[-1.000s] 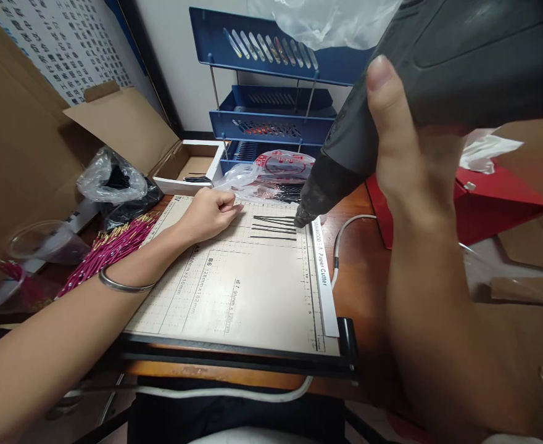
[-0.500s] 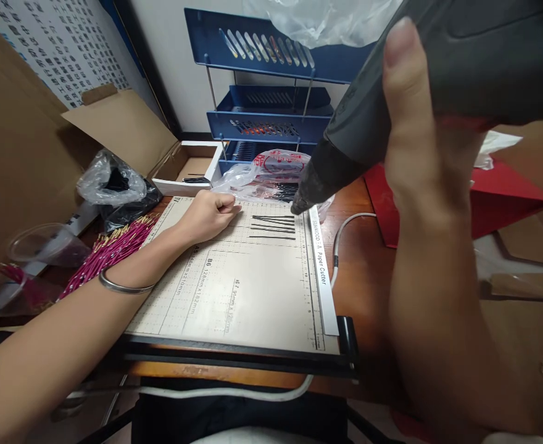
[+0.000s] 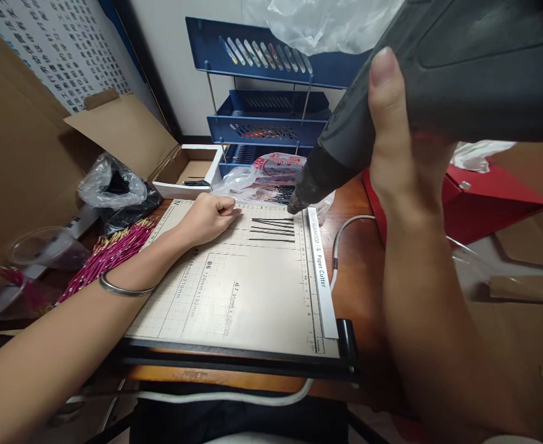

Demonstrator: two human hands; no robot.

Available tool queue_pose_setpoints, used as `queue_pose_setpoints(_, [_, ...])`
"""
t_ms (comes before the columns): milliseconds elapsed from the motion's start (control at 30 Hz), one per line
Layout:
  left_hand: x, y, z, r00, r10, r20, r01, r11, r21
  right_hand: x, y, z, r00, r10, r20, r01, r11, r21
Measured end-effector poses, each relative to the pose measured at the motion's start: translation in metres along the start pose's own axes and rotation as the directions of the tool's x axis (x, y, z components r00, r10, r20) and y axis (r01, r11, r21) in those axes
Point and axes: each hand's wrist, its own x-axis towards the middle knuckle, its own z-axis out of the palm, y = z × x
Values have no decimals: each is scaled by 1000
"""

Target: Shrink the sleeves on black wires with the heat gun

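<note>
My right hand (image 3: 403, 154) grips a dark grey heat gun (image 3: 392, 105) held close to the camera, its nozzle pointing down-left just above the far right corner of a paper cutter board (image 3: 234, 290). Several thin black tubes (image 3: 274, 229) lie in a row on the board right below the nozzle. My left hand (image 3: 209, 216) rests on the board to the left of the tubes, fingers curled and pinched together at their left ends. A metal bangle (image 3: 123, 287) circles my left wrist.
A bundle of pink wires (image 3: 109, 253) lies left of the board beside black plastic bags (image 3: 114, 185) and a clear cup (image 3: 44, 246). A blue tiered tray rack (image 3: 266, 117) stands behind; a clear bag of black tubes (image 3: 271, 179) lies before it. A red box (image 3: 493, 191) and white cable (image 3: 345, 234) are right.
The heat gun's nozzle has shifted slightly left and away along the tubes' right ends, and my thumb has re-gripped it. My left hand has stayed put.
</note>
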Motion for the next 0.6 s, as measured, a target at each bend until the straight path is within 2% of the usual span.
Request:
queue_pose_setpoints(133, [0,1,-1,1000,-9,14,9,1000,9,3,5,-1,998,35,42,-37,998,52])
queue_pose_setpoints(500, [0,2,-1,1000,-17,19,16,1000,6,8,19,-7,1000,-16,4,17,997,-69])
queue_pose_setpoints(600, [0,2,-1,1000,-13,14,13,1000,7,8,23,-8,999,7,35,-5,998,-61])
